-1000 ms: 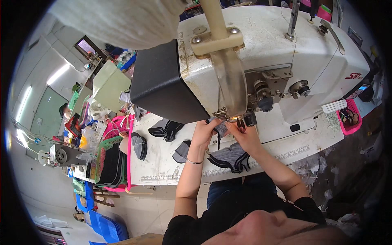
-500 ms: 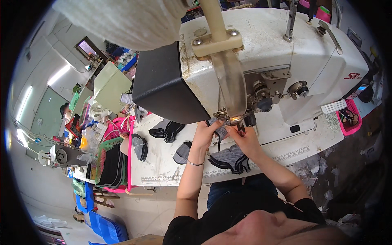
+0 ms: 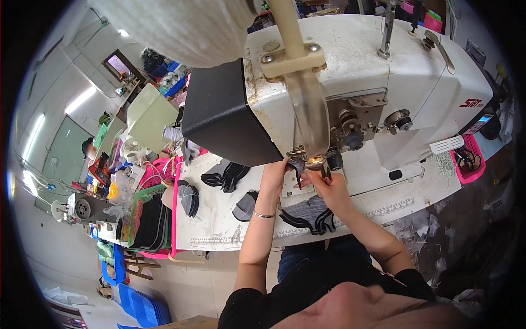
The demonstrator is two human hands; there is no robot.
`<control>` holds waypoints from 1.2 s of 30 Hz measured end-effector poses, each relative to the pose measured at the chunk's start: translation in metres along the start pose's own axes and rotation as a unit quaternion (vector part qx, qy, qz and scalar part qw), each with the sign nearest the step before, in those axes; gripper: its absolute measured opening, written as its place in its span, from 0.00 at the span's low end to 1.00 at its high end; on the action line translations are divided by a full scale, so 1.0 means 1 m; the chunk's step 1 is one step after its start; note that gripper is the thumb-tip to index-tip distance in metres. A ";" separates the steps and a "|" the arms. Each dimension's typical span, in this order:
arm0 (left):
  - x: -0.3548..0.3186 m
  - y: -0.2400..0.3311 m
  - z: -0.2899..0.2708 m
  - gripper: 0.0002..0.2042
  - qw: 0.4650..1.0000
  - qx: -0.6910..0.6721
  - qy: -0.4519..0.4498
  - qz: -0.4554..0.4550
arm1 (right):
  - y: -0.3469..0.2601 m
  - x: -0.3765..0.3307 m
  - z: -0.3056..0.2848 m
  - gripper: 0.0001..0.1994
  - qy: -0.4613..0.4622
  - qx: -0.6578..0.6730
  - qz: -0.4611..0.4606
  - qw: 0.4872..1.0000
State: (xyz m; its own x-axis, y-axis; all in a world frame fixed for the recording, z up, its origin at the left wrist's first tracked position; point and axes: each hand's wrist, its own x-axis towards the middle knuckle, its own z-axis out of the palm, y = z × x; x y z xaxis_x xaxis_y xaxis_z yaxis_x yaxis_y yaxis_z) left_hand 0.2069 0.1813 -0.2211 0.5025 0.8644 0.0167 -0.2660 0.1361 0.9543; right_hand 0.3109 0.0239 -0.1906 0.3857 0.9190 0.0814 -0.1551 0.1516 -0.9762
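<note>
Beneath the head of a white sewing machine (image 3: 350,66), a small grey fabric piece (image 3: 296,164) with a black edge lies by the lit needle area. My left hand (image 3: 273,180) is closed on its left side, the fingertips partly hidden by the machine head. From the right, my right hand (image 3: 330,189) pinches the near edge of the piece. A dark pointed tool (image 3: 327,171), perhaps thread snips, sticks up from the right hand. Just in front of my hands, a stack of grey pieces with black strips (image 3: 308,214) rests on the machine table (image 3: 257,233).
More grey and black fabric bundles (image 3: 226,175) lie left of my hands, one tied bundle (image 3: 188,198) near the pink table edge. A green basket (image 3: 133,219) holds dark cloth. At the right hangs a pink basket (image 3: 472,159). A ruler strip (image 3: 378,208) runs along the front.
My left hand has moved slightly in toward the machine head, and the fabric piece has turned and shifted under it. My right hand has lowered a little, fingers still at the fabric.
</note>
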 end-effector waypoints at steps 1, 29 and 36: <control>-0.001 0.000 0.007 0.12 0.999 0.001 0.031 0.036 | 0.001 -0.001 -0.003 0.14 0.002 -0.004 -0.001 1.000; -0.149 0.003 -0.144 0.15 0.864 0.412 0.270 0.100 | 0.036 -0.014 -0.038 0.14 0.032 -0.017 0.056 0.998; -0.134 -0.002 -0.035 0.20 0.794 0.561 0.001 0.233 | 0.027 -0.020 -0.031 0.14 0.025 -0.035 0.059 0.997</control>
State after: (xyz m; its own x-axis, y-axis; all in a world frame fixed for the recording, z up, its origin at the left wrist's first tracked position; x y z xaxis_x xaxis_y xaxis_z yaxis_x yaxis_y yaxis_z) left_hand 0.1116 0.0823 -0.2359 0.5625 0.6959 0.4464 0.4796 -0.7145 0.5094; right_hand 0.3271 -0.0014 -0.2250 0.4145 0.9090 -0.0428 -0.1394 0.0169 -0.9901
